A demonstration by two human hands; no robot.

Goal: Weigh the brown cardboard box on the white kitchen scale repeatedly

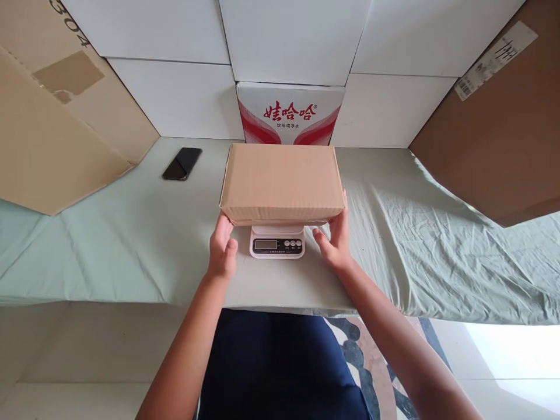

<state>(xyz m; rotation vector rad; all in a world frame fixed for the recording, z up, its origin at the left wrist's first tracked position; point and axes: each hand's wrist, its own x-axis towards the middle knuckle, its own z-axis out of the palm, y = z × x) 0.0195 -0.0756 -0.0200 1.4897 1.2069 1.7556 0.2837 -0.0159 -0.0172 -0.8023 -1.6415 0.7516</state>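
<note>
A closed brown cardboard box (282,178) is over a small white digital kitchen scale (277,247), hiding most of its platform. Whether the box's full weight rests on the scale cannot be seen. My left hand (223,248) grips the box at its near left corner, thumb held away from the cardboard and fingertips partly hidden. At the near right corner, my right hand (336,239) holds the other side, its fingers reaching along the edge and its thumb pointing inward. The scale's display and several buttons face me; no digits show on the display.
A black smartphone (182,163) lies on the green cloth (131,233) to the left. Behind stands a white and red carton (291,114) before white panels. Large cardboard sheets (65,134) flank the left side, and a darker cardboard piece (494,128) the right.
</note>
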